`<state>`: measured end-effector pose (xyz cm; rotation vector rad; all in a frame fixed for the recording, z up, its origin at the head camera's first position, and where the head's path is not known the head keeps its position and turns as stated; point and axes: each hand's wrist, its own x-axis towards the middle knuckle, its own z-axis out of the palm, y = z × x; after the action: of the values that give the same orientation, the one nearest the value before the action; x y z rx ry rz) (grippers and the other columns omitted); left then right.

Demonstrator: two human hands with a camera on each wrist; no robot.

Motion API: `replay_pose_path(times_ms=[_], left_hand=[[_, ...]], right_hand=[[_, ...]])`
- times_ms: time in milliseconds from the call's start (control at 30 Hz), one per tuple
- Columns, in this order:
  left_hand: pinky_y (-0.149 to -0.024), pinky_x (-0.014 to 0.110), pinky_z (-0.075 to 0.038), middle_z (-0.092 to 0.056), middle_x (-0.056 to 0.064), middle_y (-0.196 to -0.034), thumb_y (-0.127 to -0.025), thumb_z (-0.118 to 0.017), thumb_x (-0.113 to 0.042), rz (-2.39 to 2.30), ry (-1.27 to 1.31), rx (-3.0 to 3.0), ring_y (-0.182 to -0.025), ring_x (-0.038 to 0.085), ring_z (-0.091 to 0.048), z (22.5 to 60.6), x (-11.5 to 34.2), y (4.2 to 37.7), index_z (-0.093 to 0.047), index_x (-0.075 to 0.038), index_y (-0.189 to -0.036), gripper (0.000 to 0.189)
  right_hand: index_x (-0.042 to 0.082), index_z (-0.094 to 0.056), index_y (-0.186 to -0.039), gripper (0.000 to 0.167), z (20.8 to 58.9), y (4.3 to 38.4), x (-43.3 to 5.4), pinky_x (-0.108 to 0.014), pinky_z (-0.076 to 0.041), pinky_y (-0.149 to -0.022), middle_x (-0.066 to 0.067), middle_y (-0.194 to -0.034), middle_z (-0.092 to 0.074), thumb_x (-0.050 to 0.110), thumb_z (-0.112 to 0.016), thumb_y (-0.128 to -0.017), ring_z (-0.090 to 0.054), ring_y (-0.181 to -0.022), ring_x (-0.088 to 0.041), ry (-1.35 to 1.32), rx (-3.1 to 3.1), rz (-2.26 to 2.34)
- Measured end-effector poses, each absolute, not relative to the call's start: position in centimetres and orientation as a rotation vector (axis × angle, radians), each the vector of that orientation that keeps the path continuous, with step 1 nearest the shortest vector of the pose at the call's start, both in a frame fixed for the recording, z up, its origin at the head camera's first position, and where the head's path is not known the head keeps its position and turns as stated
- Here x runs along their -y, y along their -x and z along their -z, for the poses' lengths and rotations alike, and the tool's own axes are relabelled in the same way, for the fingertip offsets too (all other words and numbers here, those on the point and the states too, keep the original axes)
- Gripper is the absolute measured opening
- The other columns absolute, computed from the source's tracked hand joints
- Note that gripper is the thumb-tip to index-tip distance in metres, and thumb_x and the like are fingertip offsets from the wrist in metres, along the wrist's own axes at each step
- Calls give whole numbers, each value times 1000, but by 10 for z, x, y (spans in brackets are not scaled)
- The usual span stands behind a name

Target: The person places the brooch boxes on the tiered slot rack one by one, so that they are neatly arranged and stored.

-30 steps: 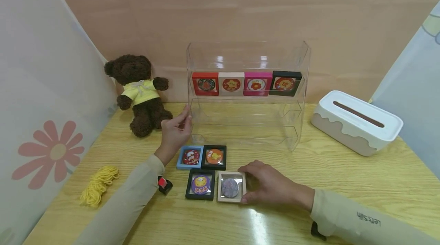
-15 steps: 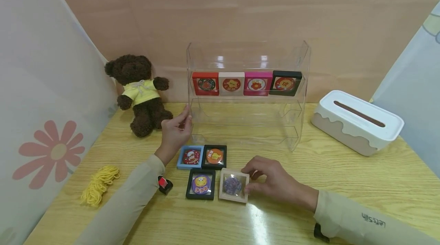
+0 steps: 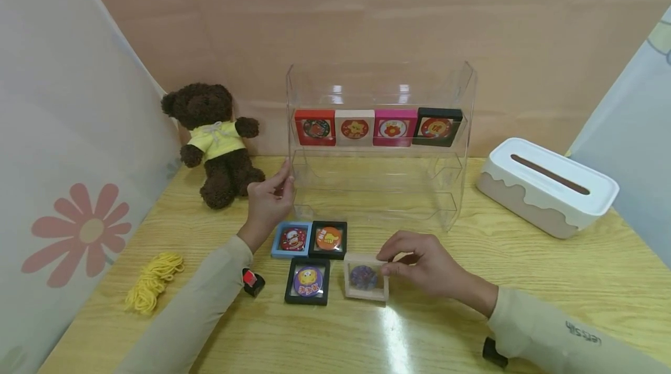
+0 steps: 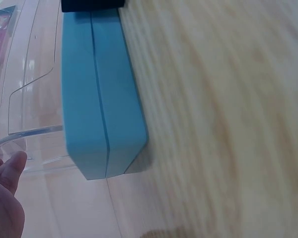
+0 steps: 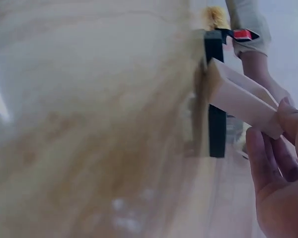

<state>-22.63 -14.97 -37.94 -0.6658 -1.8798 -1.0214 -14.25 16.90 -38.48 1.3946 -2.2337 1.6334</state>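
Note:
My right hand pinches a beige square display frame by its right side, with a round purplish badge behind its clear window. The frame stands tilted up from the table; in the right wrist view, thumb and fingers grip one end of the frame. My left hand pinches the left side edge of a clear acrylic rack. Below the rack lie a light blue frame, a black frame with an orange badge, and a black frame with a purple badge.
On the rack's upper tier, red, white, magenta and black frames stand in a row. A brown teddy bear sits left, yellow yarn lies front left, and a tissue box stands right.
My right hand has lifted the beige frame off its flat position, tilting it upright and shifting it right, away from the black frame. The left hand stays at the rack.

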Motion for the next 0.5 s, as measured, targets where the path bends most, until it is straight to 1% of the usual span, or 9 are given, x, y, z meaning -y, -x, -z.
replay_pose_path(times_ms=[167,400,500], left_hand=[[-36,23,-42,-69,18,-88,-81,-65,10,1009,668,1875,-43,15,-60,378,149,226,-62,6,-117,36],[-37,23,-44,-69,18,-89,-82,-64,10,1022,665,1883,-46,16,-62,379,150,225,-62,6,-117,36],[-38,23,-43,-69,18,-89,-82,-63,10,1029,663,1884,-45,15,-61,380,150,226,-62,5,-117,35]], right_hand=[[6,-72,-93,25,377,148,-177,-35,-56,-59,-8,-93,-66,-13,-70,-77,-65,-83,-19,-1389,2212,-1627],[2,-71,-93,16,368,155,-186,-32,-56,-61,-12,-93,-65,-10,-66,-83,-63,-84,-20,-1308,2214,-1702],[0,-70,-92,16,368,159,-189,-32,-56,-63,-14,-93,-64,-13,-64,-83,-62,-87,-18,-1250,2229,-1744]])
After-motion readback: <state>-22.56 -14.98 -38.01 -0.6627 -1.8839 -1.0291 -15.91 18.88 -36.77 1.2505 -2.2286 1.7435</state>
